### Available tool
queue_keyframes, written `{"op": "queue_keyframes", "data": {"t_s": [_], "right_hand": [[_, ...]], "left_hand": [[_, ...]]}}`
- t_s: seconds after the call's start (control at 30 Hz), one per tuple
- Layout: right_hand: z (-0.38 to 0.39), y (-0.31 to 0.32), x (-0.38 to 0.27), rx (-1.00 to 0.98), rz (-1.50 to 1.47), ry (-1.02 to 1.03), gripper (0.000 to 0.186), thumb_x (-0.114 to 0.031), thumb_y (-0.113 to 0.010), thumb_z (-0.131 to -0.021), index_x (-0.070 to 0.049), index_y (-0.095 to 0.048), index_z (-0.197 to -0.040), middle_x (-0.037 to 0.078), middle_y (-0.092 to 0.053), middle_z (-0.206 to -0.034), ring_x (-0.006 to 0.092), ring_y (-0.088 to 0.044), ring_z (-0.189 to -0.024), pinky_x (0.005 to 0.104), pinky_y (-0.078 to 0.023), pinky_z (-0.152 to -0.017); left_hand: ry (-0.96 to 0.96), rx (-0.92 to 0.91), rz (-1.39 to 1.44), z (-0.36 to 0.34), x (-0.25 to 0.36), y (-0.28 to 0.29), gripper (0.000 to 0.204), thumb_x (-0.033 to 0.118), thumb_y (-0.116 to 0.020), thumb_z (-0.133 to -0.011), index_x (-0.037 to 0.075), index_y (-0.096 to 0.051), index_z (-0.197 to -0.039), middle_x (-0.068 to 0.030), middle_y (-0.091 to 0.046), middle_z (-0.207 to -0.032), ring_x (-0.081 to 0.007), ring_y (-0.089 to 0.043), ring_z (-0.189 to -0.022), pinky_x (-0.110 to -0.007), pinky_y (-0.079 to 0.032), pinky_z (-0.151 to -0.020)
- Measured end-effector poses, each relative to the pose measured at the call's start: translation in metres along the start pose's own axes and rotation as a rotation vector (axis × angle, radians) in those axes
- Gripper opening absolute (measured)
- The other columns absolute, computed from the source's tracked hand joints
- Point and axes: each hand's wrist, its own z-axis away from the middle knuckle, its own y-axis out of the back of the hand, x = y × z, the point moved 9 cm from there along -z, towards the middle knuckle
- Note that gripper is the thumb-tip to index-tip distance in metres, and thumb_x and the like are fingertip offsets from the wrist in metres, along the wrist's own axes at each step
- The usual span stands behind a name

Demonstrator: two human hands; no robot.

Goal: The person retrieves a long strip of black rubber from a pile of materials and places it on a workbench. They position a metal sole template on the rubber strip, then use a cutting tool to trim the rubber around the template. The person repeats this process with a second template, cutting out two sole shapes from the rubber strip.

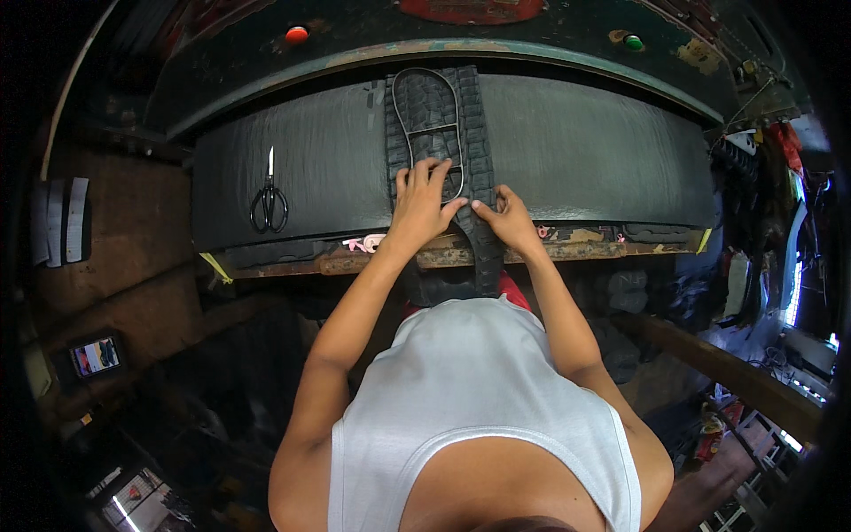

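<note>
A sole-shaped metal cutting die (434, 129) with crossbars lies on a dark strip of treaded rubber (477, 124). My left hand (420, 206) grips the lower end of the die, its fingers over the crossbar area and its thumb near the rounded end. At the strip's right edge, my right hand (511, 222) has thumb and bent fingers closed on the rubber. The strip runs over the front edge of the dark bed (594, 151) toward my body, where a cut opening shows in it.
Black-handled scissors (269, 199) lie on the bed's left side, blade pointing away. Behind stands a dark green machine beam (532, 46) with a red button (297, 35) and a green button (633, 42). A lit screen (96, 356) sits at lower left.
</note>
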Motion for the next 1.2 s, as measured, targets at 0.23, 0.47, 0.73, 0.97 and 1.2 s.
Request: {"op": "queue_keyframes", "data": {"t_s": [0.23,0.47,0.73,0.97,1.2], "right_hand": [[-0.010,-0.015,-0.009,-0.112,-0.510,-0.156,0.034,-0.010,-0.075,-0.086,0.000,-0.058,-0.114,0.011,-0.067,-0.105,0.0147,-0.065,-0.093,0.0283,-0.053,-0.081],[-0.023,-0.024,-0.014,-0.296,-0.637,-0.292,0.033,-0.005,-0.075,-0.085,0.000,-0.060,-0.114,0.011,-0.070,-0.102,0.0194,-0.069,-0.094,0.0334,-0.056,-0.084],[-0.033,-0.026,-0.016,-0.424,-0.766,-0.217,0.031,0.001,-0.071,-0.085,0.002,-0.061,-0.115,0.011,-0.071,-0.103,0.0196,-0.070,-0.090,0.0350,-0.057,-0.082],[-0.029,-0.031,-0.020,-0.489,-0.910,-0.201,0.041,0.000,-0.073,-0.082,0.002,-0.059,-0.120,0.012,-0.070,-0.107,0.0222,-0.070,-0.095,0.0370,-0.057,-0.089],[-0.034,-0.045,-0.021,-0.662,-1.043,-0.175,0.068,0.004,-0.069,-0.073,0.004,-0.048,-0.137,0.019,-0.063,-0.123,0.0241,-0.066,-0.106,0.0394,-0.057,-0.093]], "left_hand": [[0.044,-0.121,0.116,-0.002,-0.016,-0.005,0.073,0.025,-0.084,-0.074,0.003,-0.052,-0.136,-0.0162,-0.056,-0.122,-0.0364,-0.052,-0.118,-0.046,-0.036,-0.105],[0.033,-0.111,0.188,-0.007,-0.013,0.004,0.071,0.022,-0.085,-0.073,0.001,-0.054,-0.133,-0.0168,-0.057,-0.122,-0.0367,-0.053,-0.117,-0.044,-0.040,-0.102],[0.082,-0.108,0.299,-0.013,-0.015,0.010,0.071,0.020,-0.085,-0.073,0.000,-0.053,-0.133,-0.0172,-0.057,-0.122,-0.0358,-0.053,-0.119,-0.043,-0.042,-0.103],[0.113,-0.079,0.399,-0.010,-0.016,0.016,0.071,0.020,-0.085,-0.072,0.000,-0.054,-0.133,-0.0175,-0.056,-0.123,-0.0336,-0.055,-0.118,-0.042,-0.043,-0.102],[0.130,-0.038,0.487,-0.010,-0.020,0.031,0.075,0.018,-0.086,-0.071,0.002,-0.052,-0.136,-0.0174,-0.056,-0.122,-0.0327,-0.055,-0.118,-0.041,-0.042,-0.104]]}}
